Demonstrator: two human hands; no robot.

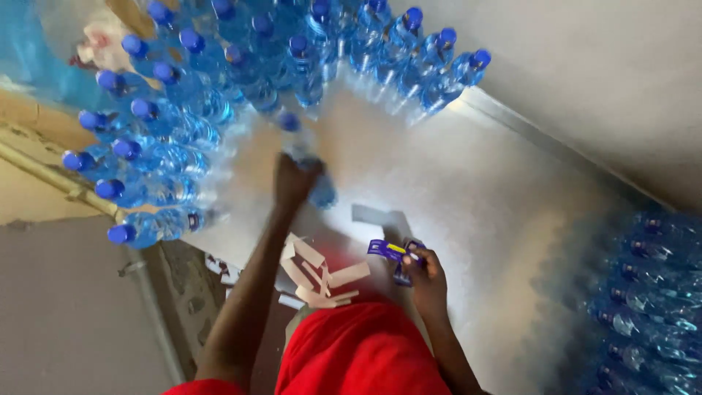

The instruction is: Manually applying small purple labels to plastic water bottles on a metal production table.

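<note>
My left hand [295,179] reaches out over the shiny metal table [468,183] and grips a clear water bottle with a blue cap [311,164], blurred by motion. My right hand [423,274] stays near my body and holds a purple and yellow label strip [391,251]. A loose heap of white backing strips [318,274] lies on the table between my arms, just above my red clothing [358,351].
Many blue-capped water bottles [219,80] stand packed along the far and left side of the table. More bottles [651,292] fill the right edge. A pale wall [599,66] rises behind. A bare floor [66,307] shows at left.
</note>
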